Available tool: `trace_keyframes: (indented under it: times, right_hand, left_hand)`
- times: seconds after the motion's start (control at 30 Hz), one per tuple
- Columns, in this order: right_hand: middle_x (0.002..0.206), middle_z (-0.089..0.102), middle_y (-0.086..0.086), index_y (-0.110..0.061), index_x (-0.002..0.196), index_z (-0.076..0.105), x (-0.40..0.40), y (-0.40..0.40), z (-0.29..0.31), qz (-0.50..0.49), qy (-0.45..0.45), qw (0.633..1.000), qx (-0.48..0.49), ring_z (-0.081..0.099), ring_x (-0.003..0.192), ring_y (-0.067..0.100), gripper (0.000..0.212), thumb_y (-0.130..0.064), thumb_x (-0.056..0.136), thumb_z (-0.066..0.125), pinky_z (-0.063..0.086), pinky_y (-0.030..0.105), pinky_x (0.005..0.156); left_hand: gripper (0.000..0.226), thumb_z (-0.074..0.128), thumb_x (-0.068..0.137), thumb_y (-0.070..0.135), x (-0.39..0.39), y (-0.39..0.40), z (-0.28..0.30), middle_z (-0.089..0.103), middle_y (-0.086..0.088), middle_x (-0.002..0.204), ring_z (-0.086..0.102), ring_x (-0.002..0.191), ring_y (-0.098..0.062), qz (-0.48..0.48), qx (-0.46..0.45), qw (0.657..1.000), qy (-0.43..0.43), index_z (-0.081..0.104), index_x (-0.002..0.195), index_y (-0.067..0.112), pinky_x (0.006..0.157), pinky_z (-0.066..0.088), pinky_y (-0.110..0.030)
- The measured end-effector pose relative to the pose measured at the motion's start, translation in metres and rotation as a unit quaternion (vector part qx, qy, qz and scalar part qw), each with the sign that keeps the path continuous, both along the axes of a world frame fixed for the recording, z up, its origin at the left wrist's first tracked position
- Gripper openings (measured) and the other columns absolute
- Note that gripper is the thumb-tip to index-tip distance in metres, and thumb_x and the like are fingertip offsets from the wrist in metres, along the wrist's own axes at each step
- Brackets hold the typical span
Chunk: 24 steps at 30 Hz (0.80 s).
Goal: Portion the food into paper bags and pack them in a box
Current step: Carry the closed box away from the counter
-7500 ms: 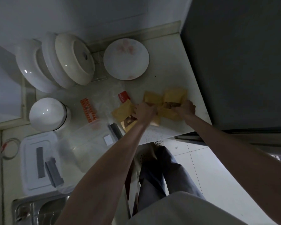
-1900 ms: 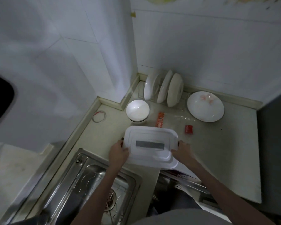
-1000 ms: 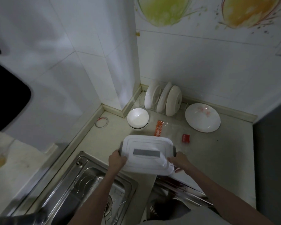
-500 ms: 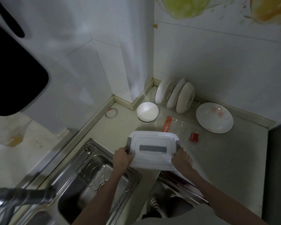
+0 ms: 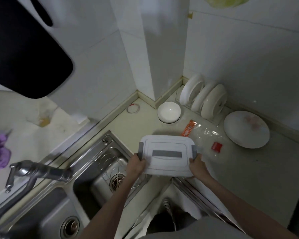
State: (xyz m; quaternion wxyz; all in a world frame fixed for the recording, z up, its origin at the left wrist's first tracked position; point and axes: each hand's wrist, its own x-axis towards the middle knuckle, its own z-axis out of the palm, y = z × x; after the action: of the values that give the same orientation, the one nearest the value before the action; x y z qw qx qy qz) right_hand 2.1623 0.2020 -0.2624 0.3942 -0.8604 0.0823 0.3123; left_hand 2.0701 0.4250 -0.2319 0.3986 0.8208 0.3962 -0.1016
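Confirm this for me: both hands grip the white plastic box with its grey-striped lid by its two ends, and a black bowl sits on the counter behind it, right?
Not quite. In the head view the bowl is white, not black. The rest holds: the left hand and right hand grip the white plastic box by its ends.

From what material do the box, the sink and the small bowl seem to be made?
Box: probably matte white plastic, with grey clips and a moulded lid.
Sink: apparently brushed stainless steel, grey with dull reflections.
Small bowl: likely glazed ceramic, white with a glossy highlight.
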Motion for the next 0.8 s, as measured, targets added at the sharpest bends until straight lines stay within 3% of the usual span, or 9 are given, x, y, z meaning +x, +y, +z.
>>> trace_keyframes:
  times: [0.17, 0.27, 0.37, 0.43, 0.5, 0.57, 0.7, 0.8]
  right_hand:
    - [0.119, 0.057, 0.025, -0.001, 0.122, 0.045, 0.016, -0.022, 0.003, 0.011, -0.008, 1.0, -0.022, 0.056, 0.106, 0.038, 0.033, -0.021, 0.096, 0.042, 0.047, 0.04, 0.087]
    - [0.109, 0.06, 0.024, -0.002, 0.114, 0.05, 0.02, -0.021, 0.013, 0.043, -0.058, 0.997, -0.03, 0.059, 0.096, 0.038, 0.031, -0.026, 0.096, 0.042, 0.052, 0.044, 0.081]
    - [0.103, 0.061, 0.022, -0.002, 0.11, 0.052, 0.018, -0.001, 0.041, 0.087, -0.113, 0.99, -0.013, 0.061, 0.085, 0.038, 0.033, -0.03, 0.095, 0.042, 0.056, 0.043, 0.067]
    - [0.105, 0.061, 0.021, -0.003, 0.112, 0.054, 0.013, 0.019, 0.058, 0.128, -0.147, 0.981, 0.012, 0.061, 0.09, 0.04, 0.034, -0.03, 0.095, 0.043, 0.055, 0.05, 0.075]
    - [0.107, 0.062, 0.021, -0.004, 0.112, 0.055, 0.005, 0.042, 0.073, 0.176, -0.179, 0.967, 0.038, 0.059, 0.095, 0.039, 0.032, -0.028, 0.094, 0.044, 0.051, 0.049, 0.081]
    - [0.104, 0.062, 0.021, -0.002, 0.109, 0.056, -0.01, 0.066, 0.083, 0.231, -0.206, 0.949, 0.056, 0.059, 0.093, 0.036, 0.032, -0.029, 0.095, 0.044, 0.048, 0.041, 0.078]
    - [0.094, 0.059, 0.018, -0.01, 0.096, 0.049, -0.069, 0.116, 0.106, 0.349, -0.208, 0.91, 0.076, 0.052, 0.077, 0.032, 0.025, -0.034, 0.097, 0.04, 0.037, 0.037, 0.065]
    - [0.093, 0.06, 0.016, -0.015, 0.097, 0.046, -0.137, 0.147, 0.122, 0.438, -0.208, 0.866, 0.118, 0.053, 0.077, 0.03, 0.02, -0.034, 0.097, 0.039, 0.038, 0.036, 0.065]
  left_hand:
    - [0.04, 0.059, 0.093, 0.028, -0.018, -0.027, 0.014, 0.061, -0.01, 0.117, 0.059, 0.099, -0.024, 0.006, 0.004, 0.998, -0.059, 0.05, 0.123, 0.003, 0.084, 0.051, -0.038]
    - [0.041, 0.055, 0.095, 0.038, -0.036, -0.044, 0.019, 0.062, -0.007, 0.115, 0.062, 0.099, -0.027, 0.067, 0.007, 0.994, -0.09, 0.05, 0.12, 0.006, 0.085, 0.053, -0.042]
    - [0.03, 0.049, 0.097, 0.042, -0.061, -0.053, 0.03, 0.061, -0.002, 0.101, 0.06, 0.087, -0.022, 0.167, 0.014, 0.978, -0.127, 0.046, 0.106, 0.014, 0.071, 0.045, -0.033]
    - [0.029, 0.046, 0.097, 0.046, -0.081, -0.051, 0.038, 0.057, 0.005, 0.084, 0.056, 0.076, -0.02, 0.222, 0.033, 0.964, -0.145, 0.042, 0.096, 0.017, 0.063, 0.036, -0.032]
    - [0.027, 0.046, 0.097, 0.046, -0.105, -0.045, 0.046, 0.054, 0.009, 0.075, 0.055, 0.068, -0.016, 0.278, 0.045, 0.943, -0.179, 0.042, 0.089, 0.021, 0.056, 0.034, -0.03]
    - [0.024, 0.047, 0.096, 0.048, -0.136, -0.041, 0.053, 0.055, 0.009, 0.073, 0.054, 0.063, -0.009, 0.327, 0.051, 0.921, -0.206, 0.042, 0.085, 0.027, 0.051, 0.035, -0.022]
    - [0.028, 0.045, 0.095, 0.049, -0.214, -0.044, 0.064, 0.056, 0.005, 0.073, 0.054, 0.066, -0.015, 0.448, 0.074, 0.866, -0.21, 0.043, 0.086, 0.022, 0.055, 0.036, -0.032]
    - [0.025, 0.046, 0.093, 0.048, -0.289, -0.052, 0.079, 0.058, 0.008, 0.075, 0.054, 0.069, -0.01, 0.535, 0.111, 0.811, -0.209, 0.043, 0.084, 0.025, 0.058, 0.037, -0.033]
